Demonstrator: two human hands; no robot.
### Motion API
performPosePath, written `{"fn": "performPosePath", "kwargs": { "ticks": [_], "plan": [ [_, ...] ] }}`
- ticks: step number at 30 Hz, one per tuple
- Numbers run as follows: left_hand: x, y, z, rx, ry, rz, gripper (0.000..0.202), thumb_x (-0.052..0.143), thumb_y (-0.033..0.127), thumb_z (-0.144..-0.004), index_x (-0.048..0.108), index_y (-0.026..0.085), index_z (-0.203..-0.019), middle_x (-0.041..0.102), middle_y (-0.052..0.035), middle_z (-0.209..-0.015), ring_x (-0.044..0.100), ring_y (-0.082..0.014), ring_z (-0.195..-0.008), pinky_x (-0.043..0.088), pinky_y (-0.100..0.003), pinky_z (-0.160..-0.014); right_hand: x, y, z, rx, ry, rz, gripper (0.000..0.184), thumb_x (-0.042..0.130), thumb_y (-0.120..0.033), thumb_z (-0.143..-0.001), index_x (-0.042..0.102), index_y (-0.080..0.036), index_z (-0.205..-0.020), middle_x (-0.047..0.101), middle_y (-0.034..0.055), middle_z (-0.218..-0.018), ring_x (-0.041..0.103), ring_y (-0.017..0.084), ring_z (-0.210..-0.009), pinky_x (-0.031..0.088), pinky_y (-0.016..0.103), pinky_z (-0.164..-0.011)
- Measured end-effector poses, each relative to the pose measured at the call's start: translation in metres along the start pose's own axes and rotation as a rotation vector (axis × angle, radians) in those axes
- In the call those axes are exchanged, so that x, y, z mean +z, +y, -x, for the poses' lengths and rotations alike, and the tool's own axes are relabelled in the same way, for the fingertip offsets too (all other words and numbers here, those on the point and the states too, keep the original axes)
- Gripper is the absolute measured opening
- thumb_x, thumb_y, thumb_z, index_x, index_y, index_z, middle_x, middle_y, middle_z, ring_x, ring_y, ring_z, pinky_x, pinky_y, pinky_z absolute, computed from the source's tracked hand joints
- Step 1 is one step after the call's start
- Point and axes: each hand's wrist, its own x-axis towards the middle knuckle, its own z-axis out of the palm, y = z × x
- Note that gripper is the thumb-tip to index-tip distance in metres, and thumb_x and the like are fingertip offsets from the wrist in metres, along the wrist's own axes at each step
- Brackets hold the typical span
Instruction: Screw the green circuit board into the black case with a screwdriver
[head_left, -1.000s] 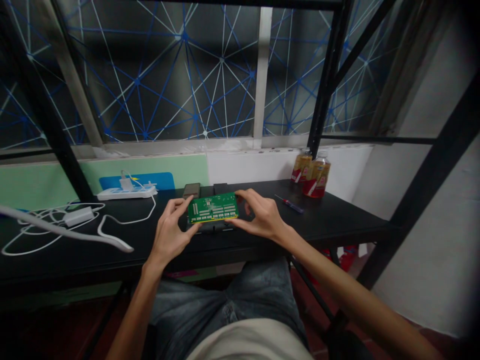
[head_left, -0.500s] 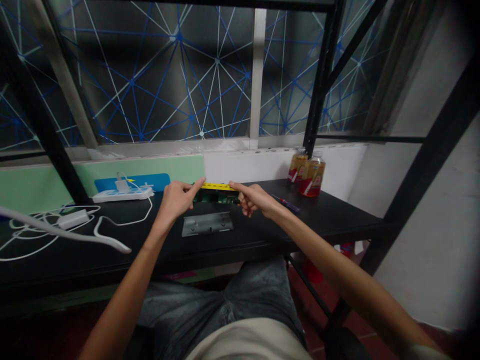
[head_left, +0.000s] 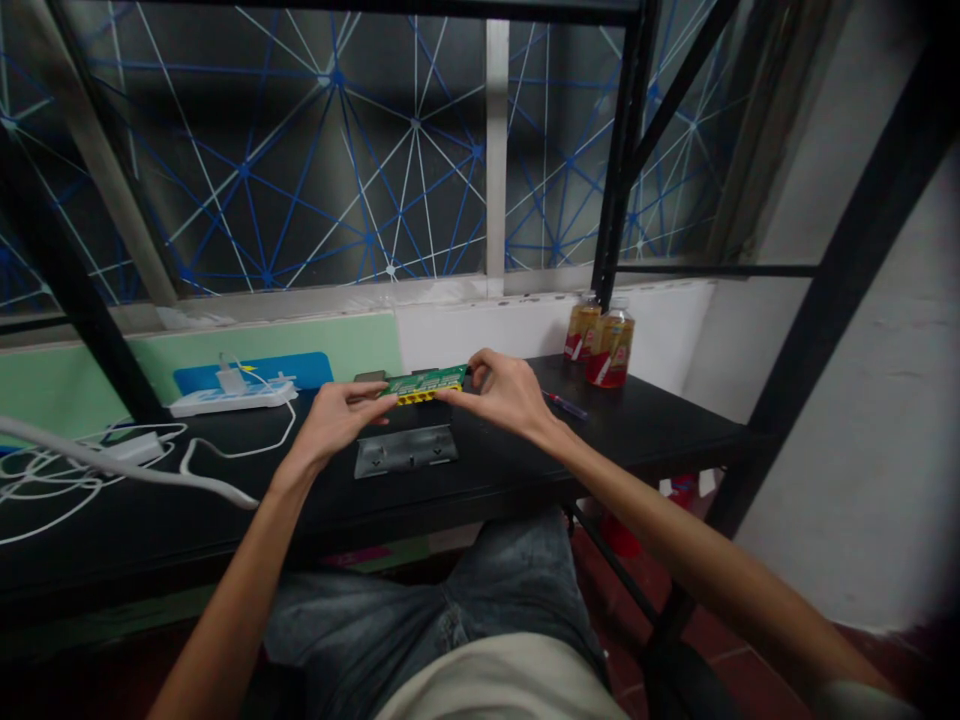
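Note:
A green circuit board [head_left: 426,381] with a row of yellow ports along its near edge is held up between both hands, over the black table. My left hand [head_left: 337,418] grips its left end, thumb by the ports. At the right end, my right hand [head_left: 510,394] pinches the board between thumb and fingers. A grey casing panel [head_left: 406,451] lies on the table just below and nearer to me. Behind the board, part of another grey piece [head_left: 369,377] shows; most of it is hidden.
A white power strip [head_left: 234,396] with a plugged-in charger and tangled white cables [head_left: 75,463] occupies the table's left side. Two bottles of amber drink [head_left: 610,350] stand at the back right, with a screwdriver [head_left: 565,404] nearby. Black frame posts [head_left: 810,300] rise at the sides.
The board has been tilted: its yellow ports were along the top edge and now face me along the lower edge, with the green face showing on top. The camera view has shifted slightly.

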Motion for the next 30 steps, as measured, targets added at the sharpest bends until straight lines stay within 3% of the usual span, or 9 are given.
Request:
{"fn": "performPosePath", "kwargs": {
  "ticks": [4, 8, 14, 19, 23, 30],
  "plan": [
    [-0.001, -0.01, 0.002, -0.022, -0.063, 0.116, 0.068, 0.085, 0.037, -0.065, 0.064, 0.01, -0.124, 0.071, -0.0174, -0.115, 0.072, -0.0293, -0.097, 0.056, -0.047, -0.09, 0.005, -0.013, 0.013, -0.323, 0.078, 0.159, 0.048, 0.067, -0.058, -0.078, 0.059, -0.018, -0.102, 0.068, 0.0081, -0.092, 0.061, 0.018, -0.07, 0.038, 0.026, -0.058],
    [-0.003, -0.018, 0.0, 0.034, -0.071, 0.159, 0.076, 0.084, 0.029, -0.066, 0.056, 0.011, -0.134, 0.07, -0.0176, -0.116, 0.071, -0.027, -0.098, 0.055, -0.047, -0.093, 0.007, -0.021, 0.019, -0.457, 0.077, 0.291, 0.046, 0.061, -0.053, -0.085, 0.057, -0.016, -0.111, 0.067, 0.0109, -0.098, 0.063, 0.021, -0.076, 0.037, 0.027, -0.057],
    [-0.015, -0.009, 0.008, 0.202, 0.11, -0.027, 0.077, 0.082, 0.034, -0.067, 0.056, 0.01, -0.134, 0.072, -0.0139, -0.108, 0.071, -0.0237, -0.091, 0.055, -0.047, -0.092, 0.01, -0.006, 0.013, -0.321, 0.104, 0.216, 0.05, 0.068, -0.055, -0.08, 0.059, -0.017, -0.11, 0.069, 0.0096, -0.095, 0.063, 0.02, -0.07, 0.039, 0.027, -0.058],
    [-0.014, 0.005, 0.027, 0.308, 0.244, -0.242, 0.068, 0.079, 0.04, -0.071, 0.061, 0.012, -0.131, 0.074, -0.0113, -0.103, 0.07, -0.0241, -0.092, 0.056, -0.045, -0.092, 0.021, 0.019, 0.003, -0.22, -0.01, -0.017, 0.054, 0.079, -0.048, -0.071, 0.062, -0.016, -0.11, 0.07, 0.0044, -0.088, 0.062, 0.016, -0.067, 0.043, 0.026, -0.061],
    [-0.008, 0.006, 0.032, 0.312, 0.26, -0.272, 0.062, 0.078, 0.04, -0.072, 0.064, 0.014, -0.127, 0.075, -0.009, -0.1, 0.071, -0.0239, -0.09, 0.056, -0.044, -0.092, 0.028, 0.029, 0.003, -0.145, -0.07, -0.139, 0.057, 0.08, -0.049, -0.067, 0.064, -0.016, -0.111, 0.07, 0.003, -0.086, 0.06, 0.014, -0.06, 0.044, 0.026, -0.058],
    [-0.005, -0.003, 0.026, 0.249, 0.193, -0.139, 0.06, 0.076, 0.044, -0.073, 0.067, 0.013, -0.123, 0.073, -0.0115, -0.105, 0.07, -0.0248, -0.094, 0.056, -0.044, -0.09, 0.023, 0.029, 0.009, -0.07, -0.072, -0.304, 0.055, 0.079, -0.055, -0.064, 0.07, -0.015, -0.101, 0.067, 0.0028, -0.081, 0.054, 0.011, -0.052, 0.043, 0.025, -0.052]
  ]
}}
